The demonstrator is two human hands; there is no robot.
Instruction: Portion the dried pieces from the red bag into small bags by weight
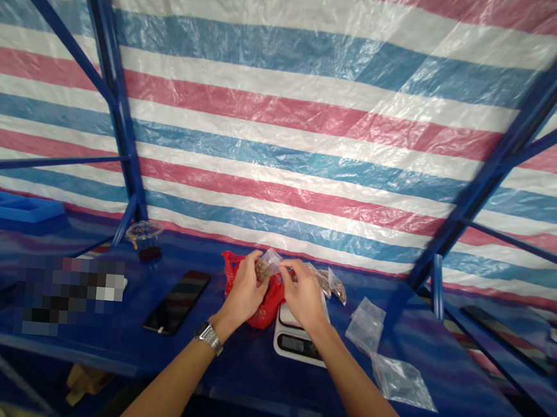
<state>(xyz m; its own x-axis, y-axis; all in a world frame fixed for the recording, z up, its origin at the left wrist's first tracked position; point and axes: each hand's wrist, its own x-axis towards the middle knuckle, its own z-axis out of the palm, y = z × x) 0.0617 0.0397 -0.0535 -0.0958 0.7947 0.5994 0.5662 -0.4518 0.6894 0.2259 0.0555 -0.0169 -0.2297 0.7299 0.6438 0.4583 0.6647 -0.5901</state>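
Observation:
A small clear zip bag with brownish bits in its lower part is held up between my two hands. My left hand, with a metal watch on its wrist, is closed around the bag's side. At the bag's upper right edge, the fingers of my right hand are pinched. Below them a red plastic bag lies crumpled; its contents are hidden. A white digital scale stands under my right hand, which covers part of it. Just beyond are several small bags of brown pieces.
Flat clear zip bags lie to the right on the blue table. Left of my hands are a black phone and a clear cup with dark contents. A blue tray sits far left. Blue posts frame a striped sheet.

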